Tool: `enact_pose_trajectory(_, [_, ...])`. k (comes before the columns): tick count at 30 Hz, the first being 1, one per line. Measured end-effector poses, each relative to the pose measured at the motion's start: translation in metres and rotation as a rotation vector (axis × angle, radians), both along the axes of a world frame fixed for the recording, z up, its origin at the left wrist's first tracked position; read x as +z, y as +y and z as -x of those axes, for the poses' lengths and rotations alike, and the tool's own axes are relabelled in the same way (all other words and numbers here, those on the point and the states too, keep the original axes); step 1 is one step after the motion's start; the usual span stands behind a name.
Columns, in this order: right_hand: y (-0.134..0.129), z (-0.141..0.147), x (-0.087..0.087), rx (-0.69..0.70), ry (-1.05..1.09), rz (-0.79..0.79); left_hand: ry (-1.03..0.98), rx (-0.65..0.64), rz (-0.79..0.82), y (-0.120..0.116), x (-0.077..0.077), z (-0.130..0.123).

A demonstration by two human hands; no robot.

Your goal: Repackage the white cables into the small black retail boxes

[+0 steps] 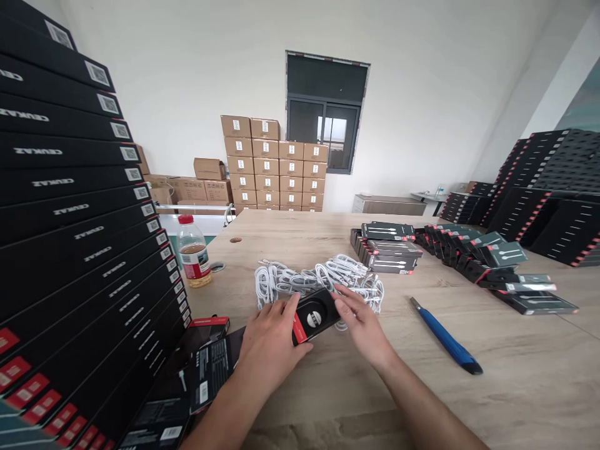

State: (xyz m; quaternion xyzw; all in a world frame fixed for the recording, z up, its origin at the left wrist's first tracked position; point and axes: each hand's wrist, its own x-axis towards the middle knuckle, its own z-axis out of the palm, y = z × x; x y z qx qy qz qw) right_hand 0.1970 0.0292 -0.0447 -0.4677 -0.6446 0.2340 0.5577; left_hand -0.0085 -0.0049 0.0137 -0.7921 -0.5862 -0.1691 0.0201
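The left hand (269,340) held a small black box (313,315) by its near end, fingers curled around it; the right hand (360,325) touched its far side with fingers loosely spread. The box hung just above the wooden table (515,387), against a heap of white cables (319,278). Bare tabletop lay to the right, up to a blue knife (445,340). A leaning stack of black boxes (79,250) crowded the left edge.
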Motion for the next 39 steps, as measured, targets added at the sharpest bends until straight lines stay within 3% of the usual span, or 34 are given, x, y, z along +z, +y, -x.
enact_pose_trajectory(5, [-0.026, 0.030, 0.006, 0.304, 0.027, 0.093, -0.088, -0.101, -0.093, 0.000, -0.004, -0.002])
enact_pose_trajectory(12, [-0.024, 0.023, 0.021, 0.329, 0.291, 0.074, -0.266, -0.243, -0.192, -0.003, -0.005, -0.004])
enact_pose_trajectory(15, [-0.028, 0.022, 0.026, 0.342, 0.381, 0.056, -0.388, -0.196, -0.242, -0.004, -0.001, -0.004])
enact_pose_trajectory(18, [-0.042, 0.024, 0.030, 0.361, 0.327, -0.021, -0.671, -0.077, -0.285, -0.004, 0.005, -0.001])
enact_pose_trajectory(21, [-0.057, 0.030, 0.032, 0.337, 0.098, -0.135, -0.933, -0.030, -0.265, -0.006, 0.008, 0.000])
enact_pose_trajectory(24, [-0.064, 0.038, 0.028, 0.276, -0.107, -0.250, -1.013, -0.060, -0.214, -0.012, 0.004, -0.003])
enact_pose_trajectory(29, [-0.057, 0.037, 0.021, 0.083, -0.098, -0.297, -1.062, -0.224, -0.024, -0.020, -0.004, -0.013])
enact_pose_trajectory(39, [-0.052, 0.017, 0.043, 0.005, -0.113, -0.463, -0.912, -0.394, -0.280, -0.013, 0.007, -0.001])
